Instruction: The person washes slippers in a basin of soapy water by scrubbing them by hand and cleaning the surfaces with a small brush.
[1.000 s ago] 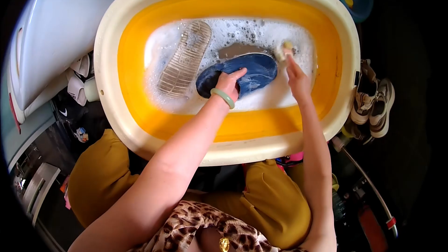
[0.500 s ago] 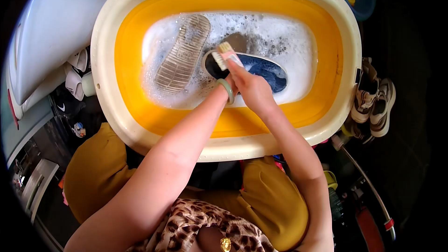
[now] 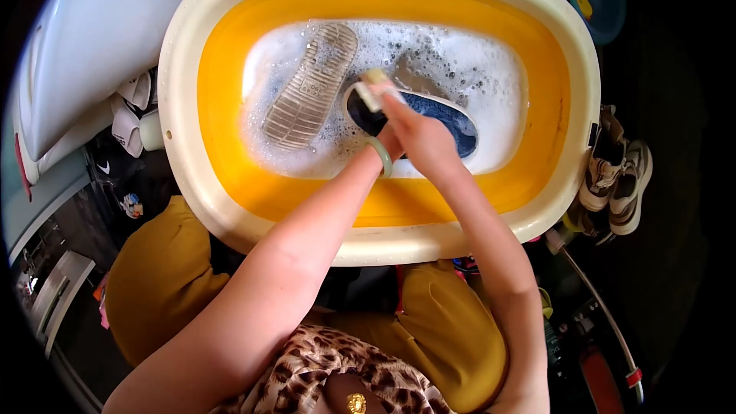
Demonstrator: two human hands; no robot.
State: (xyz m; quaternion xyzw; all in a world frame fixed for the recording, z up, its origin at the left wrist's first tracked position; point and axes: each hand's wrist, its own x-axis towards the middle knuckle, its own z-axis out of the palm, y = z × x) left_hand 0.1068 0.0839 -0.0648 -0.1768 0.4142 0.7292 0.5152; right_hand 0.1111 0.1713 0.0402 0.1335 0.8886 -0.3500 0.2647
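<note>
A dark blue shoe [image 3: 458, 127] with a white rim lies in the foamy water, its opening facing up. My right hand [image 3: 426, 142] is closed round a small scrub brush [image 3: 373, 92], its pale bristles over the left end of the shoe. My left hand [image 3: 391, 139], below a pale green bangle [image 3: 377, 156], is at the near side of the shoe; its fingers are hidden behind my right hand. To the left, a ribbed shoe sole [image 3: 310, 92] faces up out of the suds.
The yellow tub [image 3: 537, 146] with a cream rim surrounds the water. Worn sneakers [image 3: 630, 188] stand outside it on the right. A white rounded body [image 3: 100, 38] and white slippers [image 3: 126, 126] are at the left. A blue basin [image 3: 609, 11] shows at the upper right.
The brush has shifted slightly at the shoe's left end and looks blurred. The tub and its contents sit a little farther right in view. Both hands stay at the shoe.
</note>
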